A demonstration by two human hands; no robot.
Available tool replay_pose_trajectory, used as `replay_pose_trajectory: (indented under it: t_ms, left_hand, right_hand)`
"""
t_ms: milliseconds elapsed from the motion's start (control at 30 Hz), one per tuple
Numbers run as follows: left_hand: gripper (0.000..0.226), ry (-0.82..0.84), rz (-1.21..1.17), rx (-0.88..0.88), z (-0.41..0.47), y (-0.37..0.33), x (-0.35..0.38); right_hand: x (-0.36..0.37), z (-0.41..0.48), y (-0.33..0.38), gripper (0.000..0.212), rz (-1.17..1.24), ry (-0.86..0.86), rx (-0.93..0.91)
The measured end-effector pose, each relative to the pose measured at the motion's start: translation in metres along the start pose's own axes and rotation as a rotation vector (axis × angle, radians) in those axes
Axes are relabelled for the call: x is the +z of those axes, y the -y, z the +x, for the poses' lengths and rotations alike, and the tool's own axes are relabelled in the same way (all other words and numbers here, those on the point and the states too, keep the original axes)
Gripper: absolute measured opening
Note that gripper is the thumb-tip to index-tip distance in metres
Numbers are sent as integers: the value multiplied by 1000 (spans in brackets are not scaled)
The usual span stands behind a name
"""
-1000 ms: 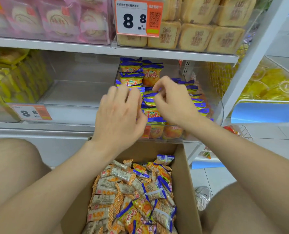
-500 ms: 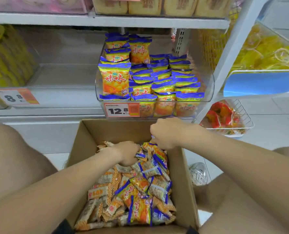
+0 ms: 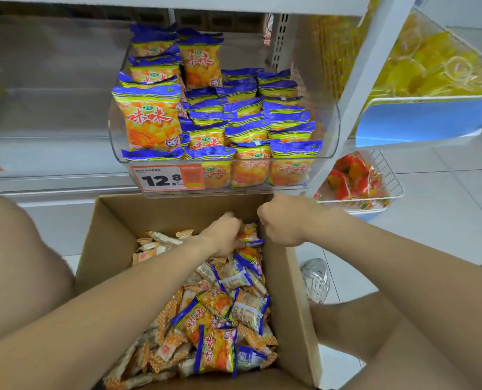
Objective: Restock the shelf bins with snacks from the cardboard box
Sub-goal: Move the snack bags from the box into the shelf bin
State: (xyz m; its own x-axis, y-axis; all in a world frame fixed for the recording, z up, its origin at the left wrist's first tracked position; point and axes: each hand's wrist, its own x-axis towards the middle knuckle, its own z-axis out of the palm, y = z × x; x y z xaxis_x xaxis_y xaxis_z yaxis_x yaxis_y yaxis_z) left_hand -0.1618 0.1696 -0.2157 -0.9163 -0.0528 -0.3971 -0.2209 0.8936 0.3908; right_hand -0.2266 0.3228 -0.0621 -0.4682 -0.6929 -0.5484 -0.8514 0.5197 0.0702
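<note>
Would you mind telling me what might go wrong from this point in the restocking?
The cardboard box mixes blue-orange packets with checkered packets, so the left hand could grab the wrong kind. The clear bin looks nearly full at the front; added packets may slide over its lip.

1. View: one wide-angle camera worn on the person's head, positioned above the open cardboard box.
2. Facing: forward and steeply down, into the box and across to the shelf bin directly behind it.
3. Range: close. Both forearms enter from the lower edge, and the left hand and right hand sit near frame centre.
4. Coverage: bin in the upper centre, box in the lower centre, tiled floor at right.
5. Lens effect: the shelf upright leans, and straight edges bow toward the frame borders.
</note>
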Motion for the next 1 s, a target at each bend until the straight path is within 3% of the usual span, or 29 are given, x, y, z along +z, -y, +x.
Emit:
replay_pose_trajectory:
  t_ms: [133, 200, 267, 300, 367, 500, 600, 700, 767, 933, 1000]
  left_hand:
    - [31, -41, -264, -57, 1, 1, 21]
    - [54, -12, -353, -84, -2, -1, 27]
    - [85, 86, -303, -114, -7, -5, 31]
    - [90, 130, -260, -131, -10, -8, 32]
    - [86, 138, -230, -129, -16, -14, 31]
    - [67, -36, -288, -38, -39, -24, 5]
    - [65, -162, -352, -9, -65, -34, -28]
    - [71, -279, -394, 21, -100, -48, -68]
    - [74, -345, -397, 62, -123, -54, -99]
    - [42, -518, -608, 160, -163, -56, -161]
    - [41, -589, -705, 185, -171, -51, -175]
  right_hand:
    - [8, -4, -6, 20, 13, -20, -16]
    - [10, -6, -9, 20, 10, -5, -31]
    - [11, -7, -12, 20, 10, 15, -36]
    - [12, -7, -12, 20, 10, 21, -40]
    - [12, -6, -13, 19, 10, 3, -40]
    - [5, -8, -13, 17, 40, -84, -14]
    - [-8, -13, -11, 17, 146, -112, -26]
    - [-30, -29, -7, 29, 388, -87, -50]
    - [-44, -40, -3, 26, 634, -131, -77]
    - [-75, -57, 10, 29, 1158, -346, -113]
    - [-83, -60, 17, 29, 1290, -352, -146]
